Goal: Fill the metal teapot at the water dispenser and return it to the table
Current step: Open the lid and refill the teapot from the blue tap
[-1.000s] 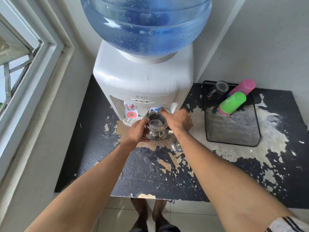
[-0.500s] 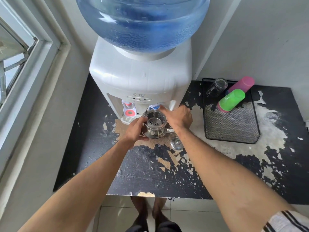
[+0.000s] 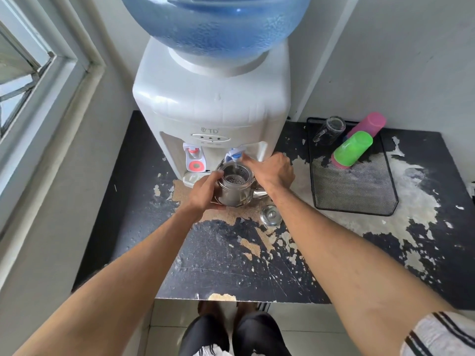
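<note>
The metal teapot (image 3: 235,191) is lidless, with a strainer basket inside, and sits under the blue tap (image 3: 235,155) of the white water dispenser (image 3: 210,104). A thin stream of water runs from the tap into the strainer. My left hand (image 3: 203,192) wraps the pot's left side. My right hand (image 3: 273,170) is on the pot's right side, its fingers up at the blue tap lever. The pot's lid (image 3: 270,215) lies on the black table (image 3: 218,265) just in front of the pot.
A red tap (image 3: 195,160) is left of the blue one. A black mesh tray (image 3: 359,186) at the right holds a green cup (image 3: 353,147), a pink cup (image 3: 370,123) and a glass mug (image 3: 330,129). A window frame (image 3: 51,80) is on the left wall.
Water now runs from the blue tap into the teapot. Both hands stay on the pot; the view has shifted slightly.
</note>
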Demonstrator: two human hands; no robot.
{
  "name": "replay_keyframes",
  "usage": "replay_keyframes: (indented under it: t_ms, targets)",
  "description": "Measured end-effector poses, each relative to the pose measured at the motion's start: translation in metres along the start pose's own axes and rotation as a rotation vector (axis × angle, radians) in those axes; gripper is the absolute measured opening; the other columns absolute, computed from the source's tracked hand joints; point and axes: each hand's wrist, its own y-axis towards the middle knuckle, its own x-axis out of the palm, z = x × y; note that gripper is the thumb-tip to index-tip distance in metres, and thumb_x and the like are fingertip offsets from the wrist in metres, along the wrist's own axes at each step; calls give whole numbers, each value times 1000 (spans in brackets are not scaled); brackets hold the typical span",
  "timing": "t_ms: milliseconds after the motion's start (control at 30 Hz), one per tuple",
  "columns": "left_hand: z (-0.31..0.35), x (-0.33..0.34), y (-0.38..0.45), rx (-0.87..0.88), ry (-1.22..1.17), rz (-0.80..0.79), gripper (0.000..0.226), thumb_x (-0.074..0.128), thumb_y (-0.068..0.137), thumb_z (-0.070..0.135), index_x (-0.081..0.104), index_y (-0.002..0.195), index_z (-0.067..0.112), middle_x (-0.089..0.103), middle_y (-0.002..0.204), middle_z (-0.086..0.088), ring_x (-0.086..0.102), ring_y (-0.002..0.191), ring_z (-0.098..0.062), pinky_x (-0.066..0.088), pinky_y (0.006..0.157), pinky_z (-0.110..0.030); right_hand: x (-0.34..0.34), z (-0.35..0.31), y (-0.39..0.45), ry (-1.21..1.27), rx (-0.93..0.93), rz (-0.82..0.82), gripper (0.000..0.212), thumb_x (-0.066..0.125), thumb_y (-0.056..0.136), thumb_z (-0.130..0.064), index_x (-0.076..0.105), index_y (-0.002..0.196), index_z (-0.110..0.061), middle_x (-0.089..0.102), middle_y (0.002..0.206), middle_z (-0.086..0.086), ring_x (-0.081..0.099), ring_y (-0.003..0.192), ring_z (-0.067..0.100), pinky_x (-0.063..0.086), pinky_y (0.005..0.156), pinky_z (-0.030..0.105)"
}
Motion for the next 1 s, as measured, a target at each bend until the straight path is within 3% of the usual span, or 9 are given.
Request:
replay_keyframes:
  t_ms: [200, 400, 500, 667, 1000]
  targets:
    - [3, -3, 0, 11, 23, -8, 52, 56, 91, 60, 65, 108, 11, 63, 89, -13, 71, 79, -26, 62, 62, -37, -2, -1, 0, 6, 3, 1, 82, 63, 47, -99, 35, 66, -24, 45, 64, -10, 43, 56, 5, 44, 57, 26]
    - [5, -3, -1, 29, 36, -11, 50, 54, 93, 58, 66, 107, 12, 66, 86, -11, 72, 78, -25, 61, 59, -35, -4, 0, -1, 16, -13, 13, 82, 64, 49, -98, 40, 66, -21, 49, 63, -8, 48, 55, 8, 45, 54, 25]
    - [5, -3, -2, 32, 35, -6, 53, 54, 90, 60, 66, 109, 12, 67, 86, -10, 72, 78, -25, 62, 59, -36, -4, 0, -1, 19, -19, -6, 81, 65, 49, -97, 49, 69, -20, 62, 69, -4, 63, 62, 16, 58, 62, 32]
    - [4, -2, -2, 34, 39, -6, 60, 54, 86, 63, 66, 112, 10, 67, 87, -12, 73, 79, -25, 62, 60, -36, -5, 1, -1, 7, -36, 7, 86, 65, 52, -96, 64, 81, -15, 68, 73, -1, 68, 64, 18, 62, 65, 35]
    - [3, -2, -4, 38, 55, -4, 59, 52, 93, 60, 64, 115, 7, 66, 96, -17, 73, 86, -30, 62, 61, -35, -8, 1, -5, 26, -52, 14, 86, 65, 52, -96, 63, 81, -15, 70, 77, 1, 69, 67, 20, 61, 67, 35]
